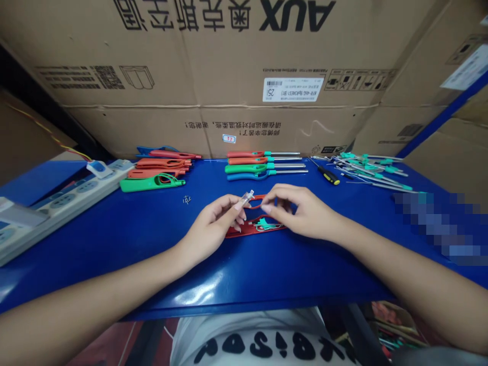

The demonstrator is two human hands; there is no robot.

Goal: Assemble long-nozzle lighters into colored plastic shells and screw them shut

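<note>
Pinched in my left hand (211,221) is a small clear lighter fuel tank (246,199) with a metallic tip pointing up. My right hand (299,209) is at its right, thumb and fingertips closed together; whether they hold something small is hidden. Below both hands lies an open red lighter shell half (236,233) with a green piece and thin wires (265,223) inside. A second red shell part (258,200) shows behind the fingers, partly covered by them.
Behind are assembled long-neck lighters (246,169), coloured shells (152,183) and small screws (186,200). At right lie a screwdriver (328,174) and metal tubes with green parts (371,169). A power strip (76,190) runs along the left; a cardboard wall (213,81) closes the back.
</note>
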